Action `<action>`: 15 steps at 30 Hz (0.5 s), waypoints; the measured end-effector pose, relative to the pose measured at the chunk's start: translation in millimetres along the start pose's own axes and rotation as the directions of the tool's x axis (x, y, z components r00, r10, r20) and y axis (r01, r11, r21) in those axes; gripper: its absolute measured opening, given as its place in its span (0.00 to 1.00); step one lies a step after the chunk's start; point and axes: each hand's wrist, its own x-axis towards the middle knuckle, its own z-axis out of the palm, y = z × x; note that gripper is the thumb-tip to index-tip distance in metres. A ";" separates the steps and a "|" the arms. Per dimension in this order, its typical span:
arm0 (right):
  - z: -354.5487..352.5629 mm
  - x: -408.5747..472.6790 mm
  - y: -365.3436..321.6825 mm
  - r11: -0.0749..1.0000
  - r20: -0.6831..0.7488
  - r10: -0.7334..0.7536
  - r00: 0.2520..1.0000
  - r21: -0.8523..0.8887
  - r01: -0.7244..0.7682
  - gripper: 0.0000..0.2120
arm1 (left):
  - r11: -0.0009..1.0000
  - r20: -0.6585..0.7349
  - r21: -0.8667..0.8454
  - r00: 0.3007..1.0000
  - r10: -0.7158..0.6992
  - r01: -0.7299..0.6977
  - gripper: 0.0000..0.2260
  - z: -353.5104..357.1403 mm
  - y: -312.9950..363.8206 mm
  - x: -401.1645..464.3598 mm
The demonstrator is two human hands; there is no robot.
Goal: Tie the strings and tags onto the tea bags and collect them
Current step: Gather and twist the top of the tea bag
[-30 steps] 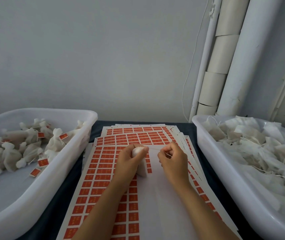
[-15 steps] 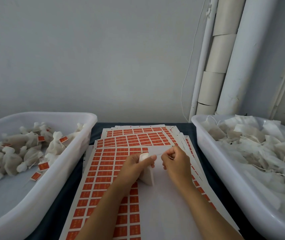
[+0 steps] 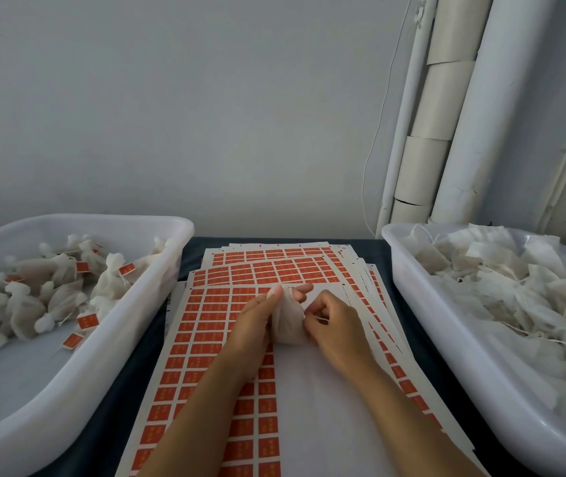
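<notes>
Both hands meet over the sheets of orange tags [image 3: 206, 325] on the dark counter [image 3: 130, 366]: the left hand [image 3: 257, 321] grips a white tea bag [image 3: 286, 320] at its gathered neck, and the right hand [image 3: 335, 325] pinches the string [image 3: 319, 318] beside it. Left of them, a white tub [image 3: 130, 321] holds tied, tagged bags [image 3: 44, 297]. Right, another tub [image 3: 422, 304] holds loose untied bags [image 3: 515, 290]. Beyond, pipes [image 3: 474, 108] run up the grey wall.

Plain grey wall [image 3: 206, 115], white pipes [image 3: 474, 115]
</notes>
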 end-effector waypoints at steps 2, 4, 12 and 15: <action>-0.4 0.5 0.5 1.000 -0.002 0.001 1.000 0.000 -0.001 0.05 | 1.000 -0.024 -0.010 1.000 0.000 0.000 0.20 0.1 -0.9 0.0; -1.1 0.2 -0.2 1.000 -0.007 -0.003 1.000 0.026 0.003 0.05 | 1.000 -0.050 0.001 0.999 0.014 -0.014 0.21 -1.7 -4.9 2.5; -1.5 -2.8 -6.8 0.992 -0.090 -0.052 0.995 0.106 0.062 0.04 | 0.991 -0.113 0.094 0.988 0.102 -0.092 0.14 1.4 -13.5 5.5; -3.5 -3.6 -7.9 0.986 -0.119 -0.082 0.990 0.132 0.097 0.05 | 0.984 -0.091 0.140 0.988 0.121 -0.108 0.13 2.4 -11.4 5.3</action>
